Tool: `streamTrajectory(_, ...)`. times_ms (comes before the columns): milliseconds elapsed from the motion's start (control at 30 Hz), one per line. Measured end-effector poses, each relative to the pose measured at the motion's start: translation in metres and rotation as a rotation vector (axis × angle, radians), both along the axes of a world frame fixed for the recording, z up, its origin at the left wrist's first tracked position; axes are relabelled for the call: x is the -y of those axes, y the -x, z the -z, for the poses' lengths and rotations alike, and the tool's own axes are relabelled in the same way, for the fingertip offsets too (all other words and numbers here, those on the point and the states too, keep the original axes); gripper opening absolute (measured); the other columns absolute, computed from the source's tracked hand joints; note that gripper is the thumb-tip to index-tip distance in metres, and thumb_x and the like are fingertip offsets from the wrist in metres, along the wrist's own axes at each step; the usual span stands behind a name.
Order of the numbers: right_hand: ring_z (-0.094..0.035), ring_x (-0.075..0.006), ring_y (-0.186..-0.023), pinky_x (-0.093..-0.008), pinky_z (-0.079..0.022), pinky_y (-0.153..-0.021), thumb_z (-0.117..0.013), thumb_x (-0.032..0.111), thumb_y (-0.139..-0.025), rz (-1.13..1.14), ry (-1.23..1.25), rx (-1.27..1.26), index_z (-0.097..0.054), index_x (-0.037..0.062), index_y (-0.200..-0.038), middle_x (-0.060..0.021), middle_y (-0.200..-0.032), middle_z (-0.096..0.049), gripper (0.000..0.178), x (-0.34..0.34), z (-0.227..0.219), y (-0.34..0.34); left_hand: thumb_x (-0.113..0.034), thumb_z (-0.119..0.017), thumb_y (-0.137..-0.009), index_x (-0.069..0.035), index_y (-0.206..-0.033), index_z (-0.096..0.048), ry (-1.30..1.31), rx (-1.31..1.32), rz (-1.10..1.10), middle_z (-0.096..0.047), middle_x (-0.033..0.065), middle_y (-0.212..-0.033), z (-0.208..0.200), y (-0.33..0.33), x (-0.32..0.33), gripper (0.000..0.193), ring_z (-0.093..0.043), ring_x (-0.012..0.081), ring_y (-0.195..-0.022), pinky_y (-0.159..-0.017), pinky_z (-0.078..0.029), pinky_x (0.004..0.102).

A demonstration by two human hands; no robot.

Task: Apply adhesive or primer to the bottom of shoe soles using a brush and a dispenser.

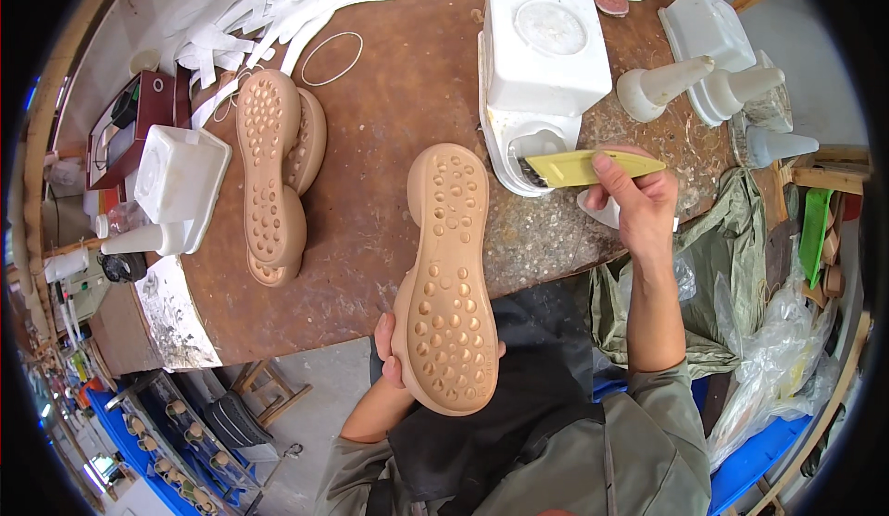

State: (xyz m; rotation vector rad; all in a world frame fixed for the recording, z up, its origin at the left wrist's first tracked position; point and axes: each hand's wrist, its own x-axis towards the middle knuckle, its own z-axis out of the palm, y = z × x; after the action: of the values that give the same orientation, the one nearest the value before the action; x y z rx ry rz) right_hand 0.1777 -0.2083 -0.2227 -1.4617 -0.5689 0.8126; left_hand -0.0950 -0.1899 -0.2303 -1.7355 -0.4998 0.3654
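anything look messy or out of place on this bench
Yes. The brown table is crusted with pale dried splatter around the white tub where the right hand dips a yellow brush. White paper strips lie heaped at the far edge. The sole in the left hand looks undamaged.

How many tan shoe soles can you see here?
3, maybe more: one sole held in the left hand, and a stack of at least two on the table, upper left. Others may be hidden underneath.
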Motion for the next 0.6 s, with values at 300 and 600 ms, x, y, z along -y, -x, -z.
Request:
streamTrajectory(300, -0.06, -0.0113, -0.058, -0.0212, -0.048, -0.052, -0.063, 0.003, -0.086, -0.002, -0.223, 0.015, -0.061, -0.0079, -0.098, -0.0112, -0.078, -0.065, 0.016, 0.022, -0.076, 0.058, -0.072, -0.045, -0.075, -0.02, -0.144, -0.02, -0.803, -0.626, -0.068, -0.021, 0.0154, -0.147, -0.019, 0.012, 0.031, 0.09, -0.038, 0.0407, -0.125, -0.097, -0.033, 0.0604)
streamTrajectory(600, -0.061, -0.0111, -0.06, -0.0202, -0.048, -0.051, -0.061, -0.001, -0.086, -0.02, -0.391, 0.282, -0.061, -0.0089, -0.098, -0.0124, -0.078, -0.065, 0.015, 0.031, -0.096, 0.09, -0.076, -0.04, -0.076, -0.023, -0.146, -0.018, -1.401, -1.04, -0.129, -0.018, 0.0154, -0.148, -0.04, 0.03, 0.065, 0.09, -0.04, 0.0423, -0.122, -0.094, -0.037, 0.0634)
